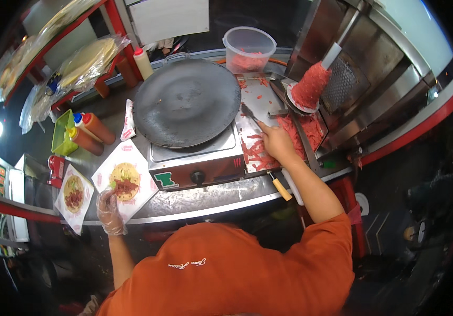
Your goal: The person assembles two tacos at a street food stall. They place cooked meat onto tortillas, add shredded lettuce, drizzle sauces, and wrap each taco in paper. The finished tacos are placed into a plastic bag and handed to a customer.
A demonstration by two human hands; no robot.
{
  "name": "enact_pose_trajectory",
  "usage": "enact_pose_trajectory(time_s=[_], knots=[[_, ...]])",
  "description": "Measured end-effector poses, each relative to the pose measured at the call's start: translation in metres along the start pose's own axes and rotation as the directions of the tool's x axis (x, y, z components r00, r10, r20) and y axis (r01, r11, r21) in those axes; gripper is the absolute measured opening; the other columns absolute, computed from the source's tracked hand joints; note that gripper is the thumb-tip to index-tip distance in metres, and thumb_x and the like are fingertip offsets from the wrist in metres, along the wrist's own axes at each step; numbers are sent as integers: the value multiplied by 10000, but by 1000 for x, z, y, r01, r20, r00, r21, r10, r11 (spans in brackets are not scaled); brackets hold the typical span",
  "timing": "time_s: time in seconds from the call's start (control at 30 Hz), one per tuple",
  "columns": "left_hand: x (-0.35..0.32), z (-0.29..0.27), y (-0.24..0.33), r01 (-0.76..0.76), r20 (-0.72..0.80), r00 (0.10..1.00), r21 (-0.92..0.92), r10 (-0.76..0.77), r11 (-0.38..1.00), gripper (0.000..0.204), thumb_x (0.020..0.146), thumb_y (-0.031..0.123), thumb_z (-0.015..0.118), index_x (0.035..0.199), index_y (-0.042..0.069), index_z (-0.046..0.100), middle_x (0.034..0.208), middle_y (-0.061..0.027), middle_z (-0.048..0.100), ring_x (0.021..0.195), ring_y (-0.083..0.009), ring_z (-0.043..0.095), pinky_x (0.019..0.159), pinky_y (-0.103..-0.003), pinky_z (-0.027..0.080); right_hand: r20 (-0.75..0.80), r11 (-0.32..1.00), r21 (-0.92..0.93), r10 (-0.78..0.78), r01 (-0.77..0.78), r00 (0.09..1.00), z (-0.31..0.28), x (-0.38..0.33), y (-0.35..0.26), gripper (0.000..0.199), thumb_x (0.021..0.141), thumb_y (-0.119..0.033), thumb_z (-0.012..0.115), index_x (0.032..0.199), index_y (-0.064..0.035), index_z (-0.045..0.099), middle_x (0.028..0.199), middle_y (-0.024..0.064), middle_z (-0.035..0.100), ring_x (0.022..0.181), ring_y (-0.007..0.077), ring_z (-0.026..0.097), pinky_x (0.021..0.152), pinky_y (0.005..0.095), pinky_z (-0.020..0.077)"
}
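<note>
**Soft tortilla, loose meat, and a metal scraper on the tray**

At the far left a second topped tortilla (73,193) lies on its own paper sheet, untouched. Just beside it, the left hand (109,211), in a thin clear plastic glove, rests at the near edge of a round tortilla (125,180) heaped with red shredded meat, on a white paper sheet (134,158) at the counter's front. The fingers look loosely curled by the tortilla's rim; whether they pinch it I cannot tell. The tortilla is probably light, limp and easily torn, so it is best lifted with the paper under it rather than by one edge.

In the middle sits a wide, dark round griddle (187,101) on a steel burner box.

To the right, the bare right hand (276,143) is closed around the handle of a flat metal scraper (249,112), blade angled onto the steel tray (261,97) strewn with shaved red meat (258,152). The scraper is stiff; the greasy, loose meat likely slides and scatters, so pushing suits it better than pinching. Farther right stands the cone of meat on a spit (311,84).
</note>
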State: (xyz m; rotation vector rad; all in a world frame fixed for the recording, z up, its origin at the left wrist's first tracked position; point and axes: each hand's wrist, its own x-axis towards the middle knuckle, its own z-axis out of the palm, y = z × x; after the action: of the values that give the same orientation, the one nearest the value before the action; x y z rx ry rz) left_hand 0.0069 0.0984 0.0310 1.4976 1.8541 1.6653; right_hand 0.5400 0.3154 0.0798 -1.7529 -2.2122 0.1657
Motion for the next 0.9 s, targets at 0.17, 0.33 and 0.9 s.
enact_pose_trajectory(time_s=[0.17,0.33,0.9], knots=[[3,-6,25,-14,66,998,274,-4,962,155,969,106,660,1093,48,732,1143,-126,698,1123,-294,651,1003,-410,508,22,930,279,242,-239,970,-18,26,35,397,986,-197,653,1366,-84,672,1187,275,710,1107,406,705,940,423,541],[-13,-54,16,-268,166,963,526,211,807,123,965,67,654,1076,51,703,1115,-105,694,1049,-319,667,970,-469,536,-68,782,615,182,-102,981,-48,24,10,434,1038,-115,615,1458,-8,588,981,-3,667,822,71,572,713,235,484],[51,-281,-213,370,-267,897,18,-353,929,217,979,202,738,1105,25,737,981,-77,767,904,-136,709,827,-305,555,244,665,626,-663,407,708,129,-13,-524,422,996,-112,652,1416,-75,639,1167,155,741,993,264,708,889,370,535]])
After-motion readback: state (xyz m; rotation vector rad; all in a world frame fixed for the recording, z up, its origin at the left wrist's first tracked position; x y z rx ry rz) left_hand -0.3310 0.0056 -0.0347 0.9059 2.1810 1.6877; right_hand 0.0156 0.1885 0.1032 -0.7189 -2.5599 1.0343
